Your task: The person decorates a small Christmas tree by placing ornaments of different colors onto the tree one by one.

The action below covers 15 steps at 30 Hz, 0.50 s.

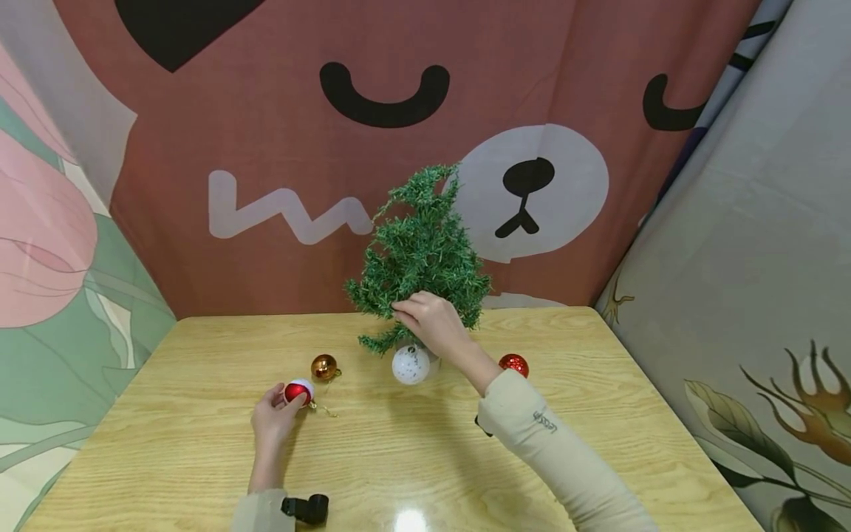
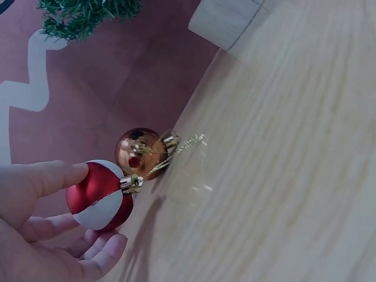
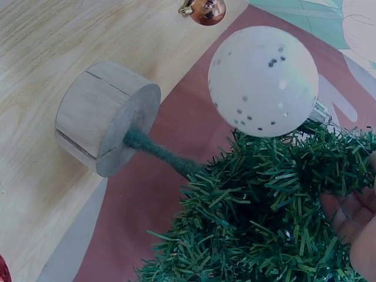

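A small green artificial Christmas tree (image 1: 425,244) on a round wooden base (image 3: 97,117) stands at the table's back. My right hand (image 1: 432,321) reaches across its front, fingers curled and pinching a branch on the lower left; foliage partly hides the fingertips in the right wrist view. Below that hand hangs a white bauble (image 1: 410,365) with silvery specks, its cap against the foliage (image 3: 264,82). My left hand (image 1: 271,421) holds a red and white bauble (image 2: 100,195) between thumb and fingers, its gold cord trailing. Just beyond lies a shiny copper-gold bauble (image 1: 324,367).
On the right, a glittery red bauble (image 1: 514,365) lies on the wooden table (image 1: 372,458), partly behind my right forearm. A curtain (image 1: 266,273) with a printed cartoon face hangs right behind the table's back edge. Patterned cloth (image 1: 744,258) borders the right side.
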Available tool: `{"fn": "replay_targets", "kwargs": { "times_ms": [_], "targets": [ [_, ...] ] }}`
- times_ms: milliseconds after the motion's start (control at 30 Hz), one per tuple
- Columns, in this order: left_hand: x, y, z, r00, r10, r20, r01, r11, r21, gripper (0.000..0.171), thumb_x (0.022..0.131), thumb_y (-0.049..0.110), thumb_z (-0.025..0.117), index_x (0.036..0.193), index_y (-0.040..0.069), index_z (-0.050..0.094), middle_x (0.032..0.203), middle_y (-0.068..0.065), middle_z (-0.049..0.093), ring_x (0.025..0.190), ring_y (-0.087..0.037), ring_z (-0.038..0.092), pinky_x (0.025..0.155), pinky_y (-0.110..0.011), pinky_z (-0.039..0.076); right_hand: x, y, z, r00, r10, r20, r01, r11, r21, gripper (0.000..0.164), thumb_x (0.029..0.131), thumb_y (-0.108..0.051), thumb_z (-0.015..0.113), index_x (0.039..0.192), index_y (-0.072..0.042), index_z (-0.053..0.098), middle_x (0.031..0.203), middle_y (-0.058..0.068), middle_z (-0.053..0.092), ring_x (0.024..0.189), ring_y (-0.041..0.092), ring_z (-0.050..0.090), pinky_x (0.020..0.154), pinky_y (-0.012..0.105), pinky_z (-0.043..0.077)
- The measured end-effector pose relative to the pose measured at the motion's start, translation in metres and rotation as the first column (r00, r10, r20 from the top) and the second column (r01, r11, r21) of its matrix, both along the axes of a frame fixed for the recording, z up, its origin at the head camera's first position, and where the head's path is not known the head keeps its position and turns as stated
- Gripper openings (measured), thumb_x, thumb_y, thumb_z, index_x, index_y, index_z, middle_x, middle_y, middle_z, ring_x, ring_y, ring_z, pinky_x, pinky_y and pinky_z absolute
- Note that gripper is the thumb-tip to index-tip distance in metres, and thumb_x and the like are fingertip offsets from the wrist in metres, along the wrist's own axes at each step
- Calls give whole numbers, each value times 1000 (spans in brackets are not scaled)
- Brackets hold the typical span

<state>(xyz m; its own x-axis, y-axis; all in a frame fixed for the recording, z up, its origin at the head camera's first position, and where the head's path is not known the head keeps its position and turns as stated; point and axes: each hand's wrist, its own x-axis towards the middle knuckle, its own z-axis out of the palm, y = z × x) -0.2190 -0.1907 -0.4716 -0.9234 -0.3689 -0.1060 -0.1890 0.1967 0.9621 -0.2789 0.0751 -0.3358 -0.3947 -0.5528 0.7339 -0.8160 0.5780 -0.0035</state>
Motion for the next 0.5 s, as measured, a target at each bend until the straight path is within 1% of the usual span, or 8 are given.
{"fn": "replay_targets", "kwargs": {
  "times_ms": [100,167,233,367,500],
  "targets": [
    [2,0,3,1000,-3,-9,3,1000,-9,54,84,5,57,129,-14,35,121,-35,40,111,-41,42,83,-23,41,0,0,0,1000,0,4,0,1000,1,12,79,-8,67,91,-5,70,78,4,65,70,13,59,62,22,49],
    [3,0,5,1000,-1,-16,1,1000,-21,53,84,6,58,128,-14,36,121,-34,41,111,-40,43,76,-14,39,-1,0,-1,1000,1,8,-1,1000,4,13,80,-8,67,91,-5,70,78,4,65,70,13,59,63,22,49],
    [4,1,6,1000,3,-22,-4,1000,-27,52,84,7,58,127,-14,37,121,-34,42,110,-39,43,71,-9,37,-1,0,-1,1000,5,13,-6,1000,7,13,80,-8,67,92,-5,70,78,3,65,71,13,59,63,22,49],
    [6,3,9,999,19,-36,-19,1000,-20,51,84,8,58,126,-14,39,119,-34,44,107,-35,45,62,-2,32,-2,0,-1,1000,11,20,-11,1000,6,13,80,-7,67,92,-5,70,79,4,65,72,13,59,65,22,49],
    [8,6,15,999,23,-46,-23,1000,-4,51,85,11,58,125,-14,40,118,-33,45,105,-33,44,60,-1,32,-1,1,0,1000,10,19,-10,1000,-4,13,79,-7,68,92,-5,70,78,4,65,71,14,59,64,23,50]
  ]
}}
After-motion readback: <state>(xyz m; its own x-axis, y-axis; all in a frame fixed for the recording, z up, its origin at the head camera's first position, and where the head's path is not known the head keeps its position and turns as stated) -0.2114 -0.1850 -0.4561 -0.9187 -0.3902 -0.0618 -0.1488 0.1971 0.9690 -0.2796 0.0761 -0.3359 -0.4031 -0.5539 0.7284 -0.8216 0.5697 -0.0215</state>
